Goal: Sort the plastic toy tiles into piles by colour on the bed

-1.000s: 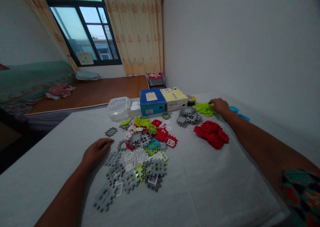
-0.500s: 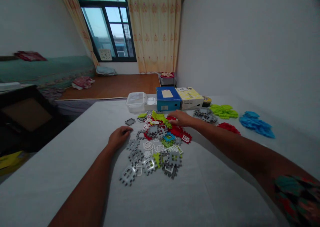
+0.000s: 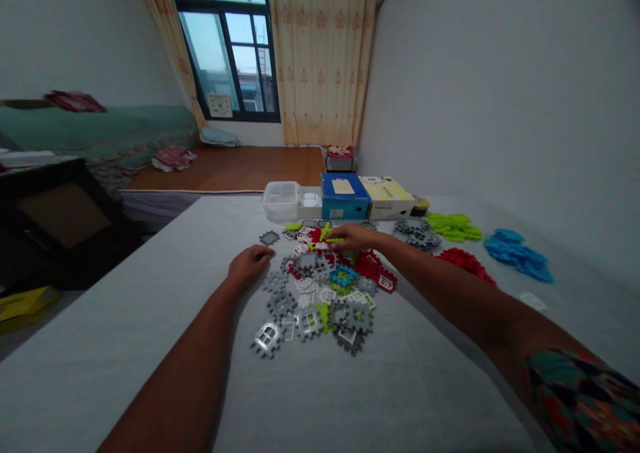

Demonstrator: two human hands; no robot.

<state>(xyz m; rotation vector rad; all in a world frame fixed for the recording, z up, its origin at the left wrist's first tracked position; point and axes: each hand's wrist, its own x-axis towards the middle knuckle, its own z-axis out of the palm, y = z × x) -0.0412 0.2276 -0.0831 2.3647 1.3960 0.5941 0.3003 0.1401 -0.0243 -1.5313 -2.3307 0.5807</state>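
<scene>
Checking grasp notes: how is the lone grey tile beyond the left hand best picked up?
Probably pinch the grey tile by two opposite notched edges, from above and its left: it lies flat on the white sheet, apart from the mixed pile, so those edges are free.

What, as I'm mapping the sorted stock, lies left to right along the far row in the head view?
clear tub → blue box → yellow box → green pile → blue pile
</scene>
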